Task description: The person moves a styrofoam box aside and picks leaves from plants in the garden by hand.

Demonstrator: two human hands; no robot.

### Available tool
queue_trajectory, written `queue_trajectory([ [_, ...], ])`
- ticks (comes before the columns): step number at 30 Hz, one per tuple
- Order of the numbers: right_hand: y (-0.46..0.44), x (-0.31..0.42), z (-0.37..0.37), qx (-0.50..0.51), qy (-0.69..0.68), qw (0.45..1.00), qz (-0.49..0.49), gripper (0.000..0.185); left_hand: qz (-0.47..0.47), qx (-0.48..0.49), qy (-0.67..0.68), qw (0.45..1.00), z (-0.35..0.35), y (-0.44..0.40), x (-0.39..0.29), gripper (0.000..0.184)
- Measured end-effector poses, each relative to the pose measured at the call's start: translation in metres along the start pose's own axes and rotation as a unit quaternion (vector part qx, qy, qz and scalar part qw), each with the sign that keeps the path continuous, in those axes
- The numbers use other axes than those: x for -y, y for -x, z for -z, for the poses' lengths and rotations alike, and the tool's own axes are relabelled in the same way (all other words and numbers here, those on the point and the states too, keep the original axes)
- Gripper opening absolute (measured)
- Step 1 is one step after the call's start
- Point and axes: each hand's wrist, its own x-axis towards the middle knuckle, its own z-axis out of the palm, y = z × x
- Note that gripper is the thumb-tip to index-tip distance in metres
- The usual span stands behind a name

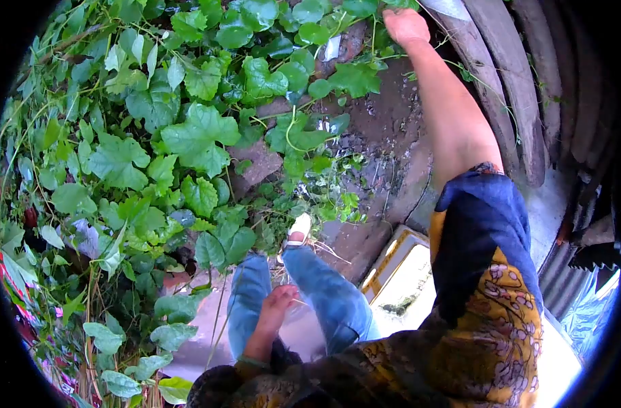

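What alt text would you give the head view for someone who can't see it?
The right hand stretches forward to the edge of leafy vines beside long, curved grey beams; the left hand is curled between blue-trousered legs. The vines crowd the left side.

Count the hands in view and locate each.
2: the right hand at the top edge, beside green leaves; the left hand lower down, between the blue trouser legs. No others show.
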Motion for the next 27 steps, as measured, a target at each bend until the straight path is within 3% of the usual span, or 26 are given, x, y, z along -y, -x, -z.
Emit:
queue_trajectory([
  [2, 0.001, -0.004, 0.005, -0.009, 0.010, 1.000, 0.006, 0.052, -0.001, -0.006, 0.001, 1.000, -0.001, 0.002, -0.002, 0.033],
  [6, -0.026, -0.033, -0.009, -0.134, 0.009, 0.991, 0.002, 0.048, -0.001, -0.014, 0.010, 1.000, 0.000, 0.002, -0.005, 0.031],
  [8, -0.022, -0.033, -0.003, -0.215, -0.051, 0.972, -0.079, 0.042, 0.008, -0.014, 0.012, 1.000, 0.002, 0.002, -0.004, 0.031],
  [10, -0.024, -0.043, -0.003, -0.225, -0.118, 0.967, -0.016, 0.039, 0.018, -0.015, 0.020, 1.000, 0.003, 0.001, -0.004, 0.031],
  [15, -0.019, -0.061, 0.013, -0.227, -0.261, 0.935, -0.076, 0.038, 0.012, -0.013, 0.014, 1.000, 0.008, -0.003, 0.008, 0.032],
  [18, -0.006, -0.070, 0.028, -0.274, -0.263, 0.924, -0.054, 0.050, 0.014, -0.010, 0.006, 1.000, 0.007, -0.002, 0.006, 0.031],
  [19, 0.001, -0.069, 0.028, -0.316, -0.367, 0.874, -0.047, 0.041, 0.015, -0.004, 0.004, 1.000, 0.007, -0.003, 0.006, 0.030],
  [20, 0.005, -0.075, 0.023, -0.321, -0.388, 0.862, -0.053, 0.033, 0.014, -0.001, 0.003, 1.000, 0.007, -0.003, 0.005, 0.030],
  [22, 0.075, -0.043, 0.042, -0.288, -0.488, 0.824, 0.010, 0.025, 0.011, 0.001, 0.003, 1.000, 0.011, -0.001, 0.004, 0.030],
  [23, 0.107, -0.034, 0.041, -0.241, -0.497, 0.833, 0.041, 0.030, 0.002, 0.002, 0.004, 1.000, 0.015, -0.002, 0.008, 0.031],
  [25, 0.176, -0.010, 0.033, -0.205, -0.467, 0.856, 0.088, 0.019, 0.003, -0.004, 0.025, 1.000, 0.019, -0.002, 0.010, 0.030],
  [26, 0.204, -0.004, 0.010, -0.159, -0.485, 0.857, 0.068, 0.022, 0.004, -0.009, 0.036, 0.999, 0.018, -0.002, 0.008, 0.030],
  [27, 0.237, 0.007, -0.007, -0.091, -0.576, 0.809, 0.082, 0.020, 0.010, -0.007, 0.089, 0.996, 0.015, 0.003, -0.001, 0.028],
])
